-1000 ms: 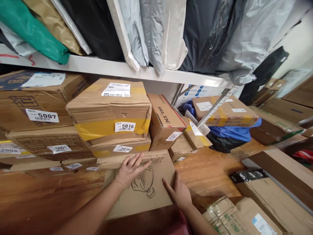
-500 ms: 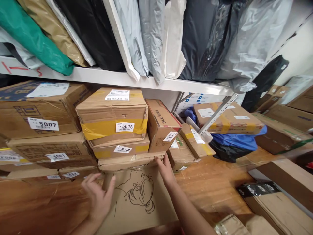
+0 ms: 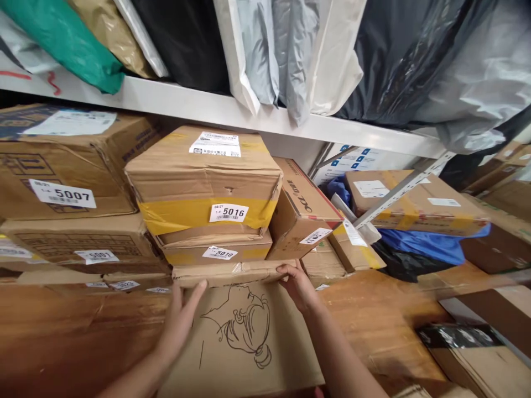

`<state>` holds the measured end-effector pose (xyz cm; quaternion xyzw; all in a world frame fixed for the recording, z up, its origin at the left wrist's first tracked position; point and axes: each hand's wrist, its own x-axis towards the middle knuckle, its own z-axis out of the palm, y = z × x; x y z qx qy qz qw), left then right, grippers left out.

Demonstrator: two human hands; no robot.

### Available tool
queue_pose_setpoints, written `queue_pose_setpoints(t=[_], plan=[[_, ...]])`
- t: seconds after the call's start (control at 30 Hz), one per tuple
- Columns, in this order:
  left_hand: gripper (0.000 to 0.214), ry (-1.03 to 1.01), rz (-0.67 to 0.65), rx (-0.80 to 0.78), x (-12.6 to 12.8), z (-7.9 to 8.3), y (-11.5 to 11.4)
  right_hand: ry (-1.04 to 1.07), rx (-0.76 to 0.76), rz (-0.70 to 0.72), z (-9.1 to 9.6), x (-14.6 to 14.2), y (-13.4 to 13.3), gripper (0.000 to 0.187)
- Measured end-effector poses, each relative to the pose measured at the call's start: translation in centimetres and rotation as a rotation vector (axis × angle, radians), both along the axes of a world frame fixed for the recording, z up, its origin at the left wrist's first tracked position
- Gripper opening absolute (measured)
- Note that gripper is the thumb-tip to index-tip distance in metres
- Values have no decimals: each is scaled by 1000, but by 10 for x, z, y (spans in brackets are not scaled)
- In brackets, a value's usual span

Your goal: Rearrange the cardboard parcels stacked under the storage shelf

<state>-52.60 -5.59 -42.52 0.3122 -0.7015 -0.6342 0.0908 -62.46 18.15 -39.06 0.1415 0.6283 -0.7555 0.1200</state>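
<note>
A flat cardboard box [image 3: 286, 337] with a black line drawing of a head in profile fills the lower middle of the head view. My right hand [image 3: 299, 286] is closed on its far right corner, fingertips over the top edge. At the far left corner, my left hand [image 3: 182, 309] has its thumb on the printed face and its fingers around the side, partly hidden. The far edge of the box is close to the stacked cartons, just below the carton labelled 5010 [image 3: 253, 250]. Above that sits a yellow-taped carton labelled 5016 [image 3: 186, 185].
Left stand cartons labelled 5007 [image 3: 112, 182] and 5001 [image 3: 136, 243]; right, carton 5017 [image 3: 290, 221]. A white shelf beam [image 3: 174, 102] crosses above, carrying bagged parcels. A slanted metal post [image 3: 398, 193] and a black-taped box [image 3: 477, 359] are at right.
My left hand has moved in from beside the box and taken hold of its left corner. My right hand keeps to the right corner. The view has shifted closer to the cartons.
</note>
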Motion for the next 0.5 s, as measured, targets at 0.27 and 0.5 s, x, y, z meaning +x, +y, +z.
queue_pose_setpoints(t=[0.27, 0.5], plan=[[81, -140, -198, -367, 35, -56, -13, 70, 389, 150, -11, 6, 20, 73], [60, -200, -315, -446, 47, -46, -11, -90, 1056, 100, -34, 60, 36, 72]])
